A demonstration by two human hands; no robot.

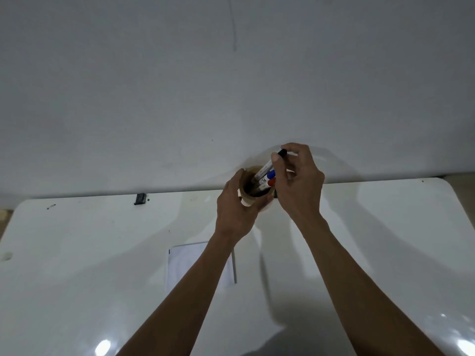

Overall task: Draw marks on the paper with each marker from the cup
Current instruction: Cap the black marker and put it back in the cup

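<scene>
A brown paper cup (250, 201) stands near the far edge of the white table (102, 253), tilted toward me. My left hand (235, 214) is wrapped around its side. In the cup stand a blue-capped marker (270, 174) and a red-capped marker (271, 181). My right hand (299, 186) pinches the black-capped marker (268, 164) near its cap; its lower end is still inside the cup. A white sheet of paper (185, 263) lies on the table closer to me, partly hidden under my left forearm.
A small black clip-like object (140, 198) sits at the table's far edge to the left. A plain grey wall rises right behind the table. A round hole (6, 256) marks the table's left side.
</scene>
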